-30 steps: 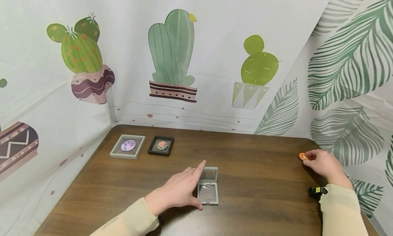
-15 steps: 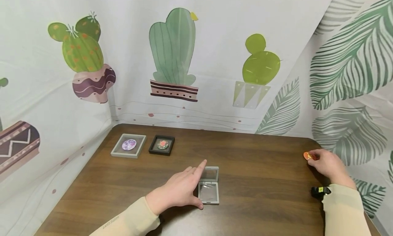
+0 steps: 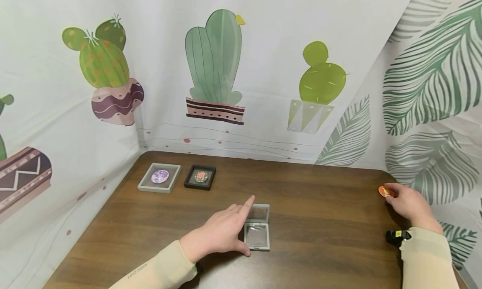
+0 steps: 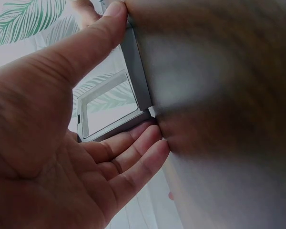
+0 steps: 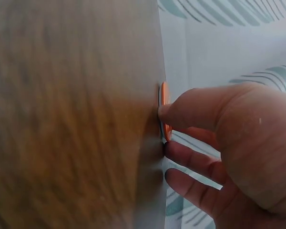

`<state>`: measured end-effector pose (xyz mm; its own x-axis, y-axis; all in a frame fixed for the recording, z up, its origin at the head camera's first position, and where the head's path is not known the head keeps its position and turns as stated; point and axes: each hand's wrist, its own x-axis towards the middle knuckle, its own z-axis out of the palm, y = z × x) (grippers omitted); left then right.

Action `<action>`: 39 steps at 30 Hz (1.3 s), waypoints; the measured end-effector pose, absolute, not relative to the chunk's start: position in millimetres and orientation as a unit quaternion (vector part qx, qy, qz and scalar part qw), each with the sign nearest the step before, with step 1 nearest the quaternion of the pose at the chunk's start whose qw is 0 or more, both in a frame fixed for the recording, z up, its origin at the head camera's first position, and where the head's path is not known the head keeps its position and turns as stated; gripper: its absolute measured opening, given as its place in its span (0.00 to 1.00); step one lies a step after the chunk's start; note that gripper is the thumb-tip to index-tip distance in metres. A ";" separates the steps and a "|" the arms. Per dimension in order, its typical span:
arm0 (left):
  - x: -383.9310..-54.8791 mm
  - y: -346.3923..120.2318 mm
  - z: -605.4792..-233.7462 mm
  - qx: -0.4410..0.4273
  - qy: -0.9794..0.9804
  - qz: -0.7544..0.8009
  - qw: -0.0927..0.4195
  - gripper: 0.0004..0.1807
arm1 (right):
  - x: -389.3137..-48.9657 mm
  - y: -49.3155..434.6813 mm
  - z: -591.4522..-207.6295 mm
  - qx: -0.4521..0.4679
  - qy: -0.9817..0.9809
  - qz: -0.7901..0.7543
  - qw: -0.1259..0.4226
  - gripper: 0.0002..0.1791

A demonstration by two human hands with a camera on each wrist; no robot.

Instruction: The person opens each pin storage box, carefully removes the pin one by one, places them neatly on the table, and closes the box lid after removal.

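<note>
A small grey hinged display frame (image 3: 257, 235) lies opened out on the wooden table, its lid raised at the back and clear film in its base. My left hand (image 3: 220, 230) stands along the frame's left side. Its thumb is at the near corner, and the other fingers stretch toward the lid. In the left wrist view, the fingertips reach the lid's hinge corner. Far to the right, my right hand (image 3: 412, 203) pinches the rim of a round orange disc (image 3: 383, 191) with yellow markings. The right wrist view shows this disc (image 5: 165, 95) edge-on, close over the tabletop.
At the back left are a light grey frame (image 3: 154, 190) around a purple disc (image 3: 160, 176) and a black frame (image 3: 196, 187) around a red and green disc (image 3: 201, 177). Cactus-printed cloth (image 3: 271, 71) hangs behind the table (image 3: 320, 222).
My right hand has shifted a little to the right with the orange disc, toward the table's right edge. The left hand and the opened frame keep their places.
</note>
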<state>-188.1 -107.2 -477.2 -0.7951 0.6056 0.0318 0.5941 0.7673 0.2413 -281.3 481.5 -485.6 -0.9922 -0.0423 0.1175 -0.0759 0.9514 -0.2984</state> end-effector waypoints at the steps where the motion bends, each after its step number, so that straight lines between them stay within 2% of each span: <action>1: -188.1 -107.3 -477.3 0.319 0.940 0.120 0.024 0.82 | -281.4 481.8 -485.7 0.030 -0.986 0.153 0.056 0.24; 33: -190.3 -107.0 -479.3 0.318 0.940 0.120 0.023 0.83 | -282.1 480.9 -485.3 0.005 -0.987 0.153 0.045 0.29; 39: -189.7 -107.1 -478.2 0.317 0.940 0.121 0.024 0.83 | -280.9 480.9 -486.2 0.007 -0.987 0.148 0.056 0.27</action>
<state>-189.7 -107.1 -478.2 -0.7979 0.6020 0.0305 0.5902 0.7700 0.2426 -280.9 480.9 -486.2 -0.9937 0.0036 0.1119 -0.0294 0.9560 -0.2918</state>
